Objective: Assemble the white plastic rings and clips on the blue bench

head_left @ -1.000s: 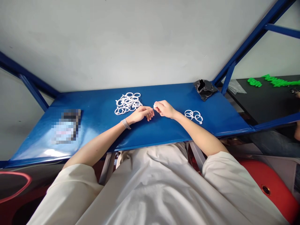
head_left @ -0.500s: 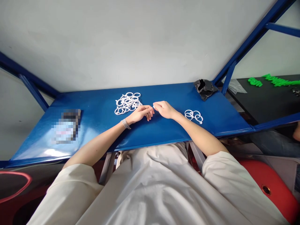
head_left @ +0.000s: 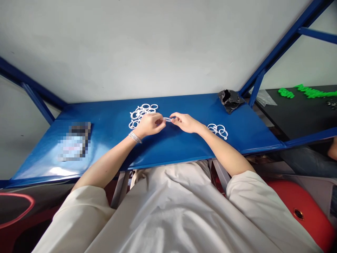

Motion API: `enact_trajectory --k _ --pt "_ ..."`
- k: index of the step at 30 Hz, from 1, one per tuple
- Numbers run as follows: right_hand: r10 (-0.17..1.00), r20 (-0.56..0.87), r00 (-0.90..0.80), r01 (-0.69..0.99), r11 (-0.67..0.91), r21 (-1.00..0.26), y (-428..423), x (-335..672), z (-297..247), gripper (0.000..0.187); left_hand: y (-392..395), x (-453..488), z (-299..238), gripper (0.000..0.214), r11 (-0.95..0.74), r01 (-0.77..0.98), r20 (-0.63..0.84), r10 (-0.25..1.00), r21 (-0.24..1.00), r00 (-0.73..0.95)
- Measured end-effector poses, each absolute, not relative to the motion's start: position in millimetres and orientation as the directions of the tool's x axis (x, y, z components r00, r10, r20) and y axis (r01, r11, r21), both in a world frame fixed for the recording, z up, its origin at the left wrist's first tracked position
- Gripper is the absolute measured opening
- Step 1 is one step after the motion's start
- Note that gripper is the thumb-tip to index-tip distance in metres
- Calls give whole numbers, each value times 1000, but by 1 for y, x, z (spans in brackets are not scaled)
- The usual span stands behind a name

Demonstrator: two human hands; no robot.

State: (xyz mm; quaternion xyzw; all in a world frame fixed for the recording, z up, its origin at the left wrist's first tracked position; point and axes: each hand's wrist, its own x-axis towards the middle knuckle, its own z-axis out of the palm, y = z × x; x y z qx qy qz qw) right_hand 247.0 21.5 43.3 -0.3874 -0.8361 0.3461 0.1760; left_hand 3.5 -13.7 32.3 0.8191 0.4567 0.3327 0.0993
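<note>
On the blue table (head_left: 110, 130) my left hand (head_left: 150, 124) and my right hand (head_left: 185, 122) meet at the middle. Between their fingertips they pinch one white plastic ring (head_left: 167, 119), held edge-on just above the table. A pile of several white rings (head_left: 140, 112) lies right behind my left hand, partly hidden by it. A smaller group of white rings (head_left: 218, 129) lies to the right of my right wrist. A silver bracelet (head_left: 134, 137) is on my left wrist.
A crumpled black bag (head_left: 230, 99) sits at the table's back right corner. A blurred dark object (head_left: 73, 142) lies at the left. Blue frame bars rise on both sides. A black table (head_left: 297, 112) with green parts (head_left: 308, 91) stands to the right.
My left hand lifted from resting flat and moved up towards the ring pile. It now grips the white ring together with my right hand, which barely moved.
</note>
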Motion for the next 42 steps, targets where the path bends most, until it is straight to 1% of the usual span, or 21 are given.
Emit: enact_trajectory --k 1,2,3,5,7,9,11,12,14,17,21,24,28,32,33,35,37,38,39,42 --pt "803 43 -594 582 466 -666 25 255 50 67 -12 -2 37 30 -522 760 469 821 386 326" --pt "841 62 -538 648 460 -607 29 266 57 64 -10 -8 41 27 -457 827 462 841 326 283" --pt "867 52 -496 708 438 -553 33 279 65 60 -8 -13 44 25 -383 878 437 868 285 237" --pt "922 -47 -383 823 318 -471 44 314 79 52 -3 -21 49 22 -258 936 376 913 239 156" --pt "935 -219 -280 894 170 -415 56 349 87 54 2 -27 52 21 -182 958 330 938 224 101" --pt "891 -385 -242 897 55 -438 66 378 88 56 4 -30 52 21 -138 966 294 953 218 70" --pt "849 -466 -251 857 -29 -514 74 395 85 51 6 -32 53 24 -100 974 252 966 203 47" --pt "829 -497 -256 847 -56 -529 77 398 82 47 6 -32 53 26 -85 978 230 972 192 39" --pt "808 -528 -261 848 -69 -525 80 397 78 40 6 -32 53 29 -69 982 199 979 174 34" --pt "790 -549 -271 868 -45 -494 82 388 74 33 5 -31 53 33 -74 983 189 981 170 41" --pt "754 -580 -309 876 -13 -483 82 380 72 34 4 -28 53 34 -74 982 204 978 172 38" --pt "780 -519 -350 856 41 -516 79 379 73 37 2 -23 49 35 -115 975 241 968 191 66" --pt "844 -307 -439 761 168 -627 69 363 78 35 -4 -9 40 33 -282 922 333 924 264 187" --pt "839 -102 -535 640 324 -697 53 324 74 29 -14 8 31 27 -490 789 368 857 371 360" --pt "821 -47 -569 595 371 -713 49 313 71 29 -17 11 29 29 -532 751 366 839 392 403" --pt "783 66 -619 487 449 -749 42 293 63 30 -21 17 26 44 -594 685 358 803 423 476" --pt "762 175 -623 386 495 -779 36 277 55 29 -24 20 23 61 -631 643 353 776 434 523" --pt "758 219 -614 343 506 -791 34 272 52 28 -24 21 22 63 -642 632 355 766 433 535" --pt "756 251 -604 308 512 -802 32 268 49 27 -24 22 20 58 -649 628 360 761 429 540" --pt "761 285 -583 251 503 -827 32 264 44 26 -23 22 16 31 -654 627 385 756 422 530"
